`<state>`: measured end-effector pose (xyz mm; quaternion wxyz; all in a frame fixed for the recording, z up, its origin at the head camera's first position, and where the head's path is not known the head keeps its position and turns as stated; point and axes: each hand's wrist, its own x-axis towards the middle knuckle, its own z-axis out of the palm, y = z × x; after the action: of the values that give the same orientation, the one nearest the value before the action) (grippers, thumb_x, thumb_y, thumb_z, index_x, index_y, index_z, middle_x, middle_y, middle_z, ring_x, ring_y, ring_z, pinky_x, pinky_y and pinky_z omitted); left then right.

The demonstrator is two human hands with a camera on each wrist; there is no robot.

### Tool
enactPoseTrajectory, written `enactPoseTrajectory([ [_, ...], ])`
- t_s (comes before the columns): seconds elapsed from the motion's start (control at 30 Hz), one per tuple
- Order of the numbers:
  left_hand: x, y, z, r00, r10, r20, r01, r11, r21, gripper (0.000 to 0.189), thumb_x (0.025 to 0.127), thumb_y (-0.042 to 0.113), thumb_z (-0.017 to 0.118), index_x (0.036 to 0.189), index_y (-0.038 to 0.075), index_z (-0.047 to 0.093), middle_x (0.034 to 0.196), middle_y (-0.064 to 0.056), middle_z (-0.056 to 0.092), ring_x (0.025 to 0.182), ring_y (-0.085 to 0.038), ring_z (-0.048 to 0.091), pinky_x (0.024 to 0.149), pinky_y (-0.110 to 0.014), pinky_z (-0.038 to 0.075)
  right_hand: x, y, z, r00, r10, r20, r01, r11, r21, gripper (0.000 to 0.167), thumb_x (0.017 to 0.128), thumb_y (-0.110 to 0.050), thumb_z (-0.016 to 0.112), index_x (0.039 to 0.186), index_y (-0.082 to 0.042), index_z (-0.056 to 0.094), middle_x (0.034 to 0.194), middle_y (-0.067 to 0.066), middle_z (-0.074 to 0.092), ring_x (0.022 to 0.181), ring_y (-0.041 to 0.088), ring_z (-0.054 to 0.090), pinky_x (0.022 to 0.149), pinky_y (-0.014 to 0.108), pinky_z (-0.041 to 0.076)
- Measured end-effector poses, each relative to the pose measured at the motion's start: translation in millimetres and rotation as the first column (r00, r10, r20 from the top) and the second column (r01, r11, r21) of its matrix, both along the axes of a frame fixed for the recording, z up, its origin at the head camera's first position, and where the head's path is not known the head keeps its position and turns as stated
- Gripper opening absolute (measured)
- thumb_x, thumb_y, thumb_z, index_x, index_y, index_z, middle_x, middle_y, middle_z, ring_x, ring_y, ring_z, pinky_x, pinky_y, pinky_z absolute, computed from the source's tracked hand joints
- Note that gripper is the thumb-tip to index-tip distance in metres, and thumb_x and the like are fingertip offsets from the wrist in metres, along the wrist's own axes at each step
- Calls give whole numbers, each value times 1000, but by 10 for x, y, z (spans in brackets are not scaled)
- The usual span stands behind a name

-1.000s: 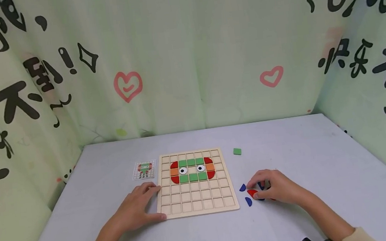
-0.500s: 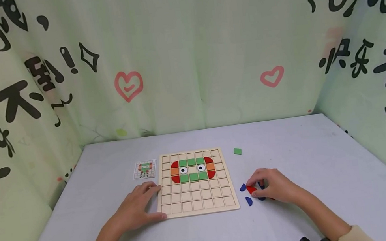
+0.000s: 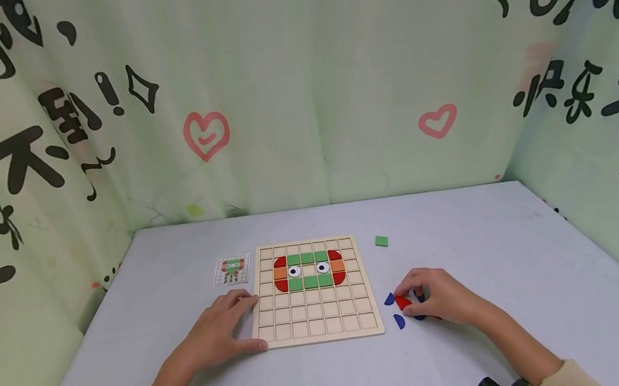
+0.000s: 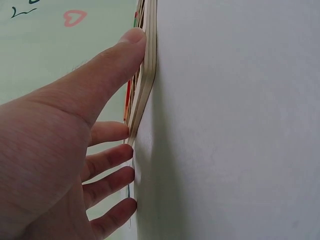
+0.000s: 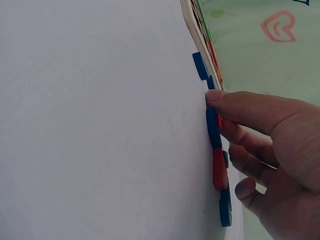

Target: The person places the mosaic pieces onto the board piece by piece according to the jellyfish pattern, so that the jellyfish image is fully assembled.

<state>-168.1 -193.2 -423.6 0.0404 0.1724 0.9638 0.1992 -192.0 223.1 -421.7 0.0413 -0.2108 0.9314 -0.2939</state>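
Note:
A wooden grid board (image 3: 314, 313) lies mid-table, bearing a face of green, red and orange pieces with two eye pieces (image 3: 294, 272). My left hand (image 3: 224, 327) rests at the board's near left corner, thumb on the near edge and fingertips against the left side. To the right of the board, my right hand (image 3: 438, 296) pinches a red piece (image 3: 402, 302) between thumb and index finger, low at the table. Blue rounded pieces (image 3: 399, 321) lie around these fingers. Another red piece (image 5: 219, 170) and more blue ones (image 5: 225, 212) show under the hand in the right wrist view, partly hidden.
A small picture card (image 3: 232, 270) with a gridded figure lies left of the board. One green square piece (image 3: 381, 241) lies beyond its right side. Pale curtains (image 3: 315, 90) with writing and hearts surround the white table (image 3: 331, 381) at the back and sides.
My right thumb and fingers have drawn closer together on the red piece, which has turned and shifted slightly away from me. The left hand and the board have kept their places.

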Motion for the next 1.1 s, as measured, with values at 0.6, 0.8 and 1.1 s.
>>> enactPoseTrajectory([
  [0.6, -6, -19, -36, 1000, -4, -7, 5, 1000, 11, 81, 70, 53, 80, 138, 17, 53, 137, -2, 49, 127, -24, 45, 103, -50, 40, -49, -136, -2, 999, -44, -14, 44, 999, -15, 15, 79, -20, 79, 92, -22, 73, 88, -11, 63, 80, 11, 52, 64, 19, 45],
  [0.8, -7, -11, -36, 1000, -1, -5, 1, 1000, 10, 82, 70, 54, 80, 138, 16, 53, 137, -1, 48, 127, -23, 45, 103, -50, 40, -81, -246, -12, 999, -44, -26, 44, 999, -26, 15, 79, -18, 79, 93, -22, 73, 88, -11, 63, 81, 11, 51, 65, 19, 45],
  [1.1, -3, -5, -20, 1000, 2, -2, -2, 1000, 7, 81, 71, 52, 81, 138, 16, 53, 137, -2, 49, 127, -24, 45, 103, -50, 40, -152, -436, -38, 1000, -17, -22, 16, 998, -64, 18, 78, -18, 80, 94, -19, 74, 87, -9, 62, 80, 11, 50, 64, 20, 43],
])
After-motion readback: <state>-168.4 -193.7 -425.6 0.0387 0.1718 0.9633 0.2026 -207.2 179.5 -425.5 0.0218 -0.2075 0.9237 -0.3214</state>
